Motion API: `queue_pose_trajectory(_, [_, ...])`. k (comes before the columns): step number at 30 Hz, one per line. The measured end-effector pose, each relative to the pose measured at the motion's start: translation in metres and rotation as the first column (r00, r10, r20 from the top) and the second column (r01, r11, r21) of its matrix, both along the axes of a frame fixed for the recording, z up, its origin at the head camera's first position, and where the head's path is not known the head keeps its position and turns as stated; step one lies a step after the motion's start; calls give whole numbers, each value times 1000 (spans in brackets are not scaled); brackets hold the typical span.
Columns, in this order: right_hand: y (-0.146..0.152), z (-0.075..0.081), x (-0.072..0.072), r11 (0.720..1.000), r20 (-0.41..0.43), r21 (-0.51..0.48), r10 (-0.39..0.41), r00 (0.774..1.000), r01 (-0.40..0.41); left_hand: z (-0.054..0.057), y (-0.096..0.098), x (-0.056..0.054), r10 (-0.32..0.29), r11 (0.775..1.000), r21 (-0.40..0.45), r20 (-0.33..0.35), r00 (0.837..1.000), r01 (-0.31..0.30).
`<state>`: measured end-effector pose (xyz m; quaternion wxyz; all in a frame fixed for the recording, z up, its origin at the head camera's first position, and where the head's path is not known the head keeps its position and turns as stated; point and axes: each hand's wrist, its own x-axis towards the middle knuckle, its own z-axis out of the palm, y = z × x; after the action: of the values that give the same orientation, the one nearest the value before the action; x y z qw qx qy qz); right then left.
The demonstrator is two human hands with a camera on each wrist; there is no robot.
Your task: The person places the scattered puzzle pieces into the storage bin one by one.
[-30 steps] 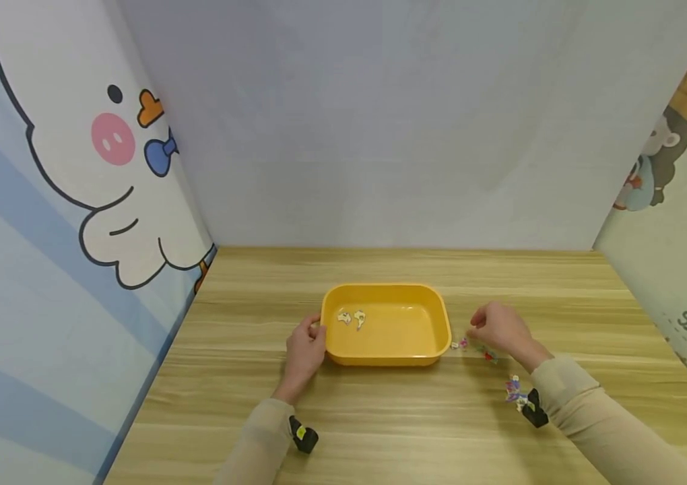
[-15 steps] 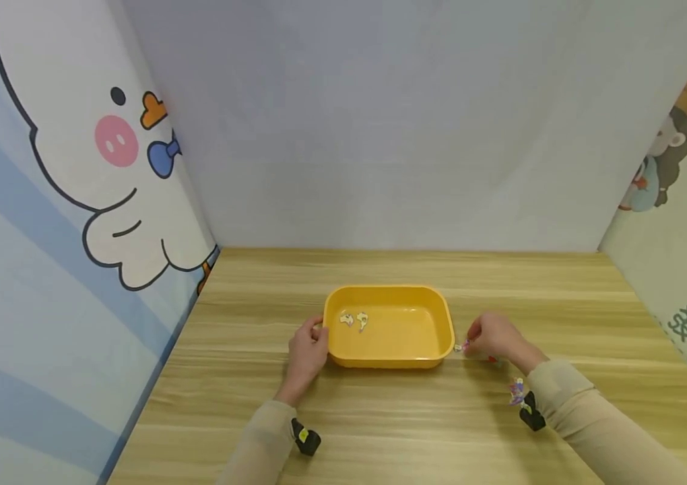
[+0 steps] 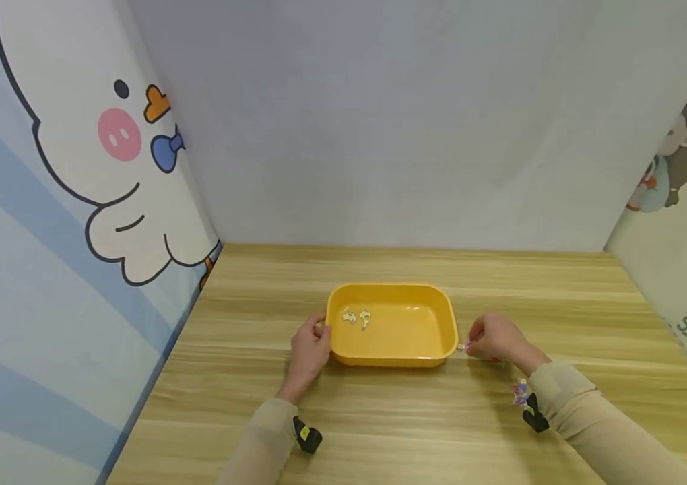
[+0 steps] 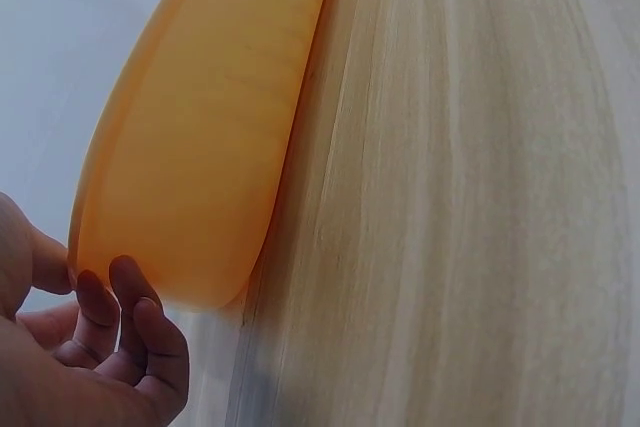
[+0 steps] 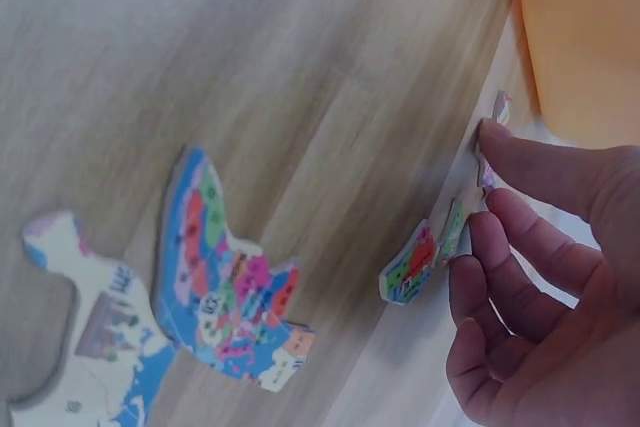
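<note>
My left hand (image 3: 310, 350) grips the left rim of a yellow plastic tray (image 3: 407, 337), thumb and fingertips at its edge in the left wrist view. Two pale puzzle pieces (image 3: 365, 318) lie inside, toward the left. Right of the tray, my right hand (image 3: 499, 337) pinches a small pinkish puzzle piece (image 5: 487, 175) between thumb and index finger, low over the table. Just past the thumb, a small pale piece (image 5: 502, 107) lies beside the tray. Under the other fingers are a red-and-green piece (image 5: 408, 265) and a thin green piece (image 5: 452, 229).
Nearer the right wrist lie a blue multicoloured puzzle piece (image 5: 235, 292) and a white-and-blue one (image 5: 90, 337). The wooden table (image 3: 398, 431) meets a plain grey wall (image 3: 380, 135) behind, with printed cartoon panels on both sides.
My right hand has come down and left onto the pinkish piece, its fingers closing on it. My left hand keeps its hold on the tray. The head view has shifted slightly.
</note>
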<state>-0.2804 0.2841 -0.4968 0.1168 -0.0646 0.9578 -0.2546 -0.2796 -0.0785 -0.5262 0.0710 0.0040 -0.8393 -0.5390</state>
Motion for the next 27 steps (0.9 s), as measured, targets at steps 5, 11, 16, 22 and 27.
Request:
queue_pose_trajectory(5, [0, 2, -2, 1000, -15, -13, 6, 1000, -6, 2, 0, -1, 0, 1000, -3, -13, 1000, 0])
queue_pose_trajectory(11, [-3, 0, -2, 1000, -11, -9, -28, 1000, 28, 0, 0, -2, -5, 1000, -4, 0, 1000, 5])
queue_pose_trajectory(16, [-5, -2, -2, 999, -13, 15, -50, 999, 51, 1, 0, 0, -4, 1000, -12, -1, 1000, 4])
queue_pose_trajectory(22, [-5, -4, -1, 998, 13, -26, -65, 998, 66, 2, 1, 0, 0, 1000, -18, -3, 1000, 0])
queue_pose_trajectory(27, [-2, -7, -1, 997, -39, -68, -36, 999, 33, 0, 2, -1, 2, 1000, -19, 2, 1000, -2])
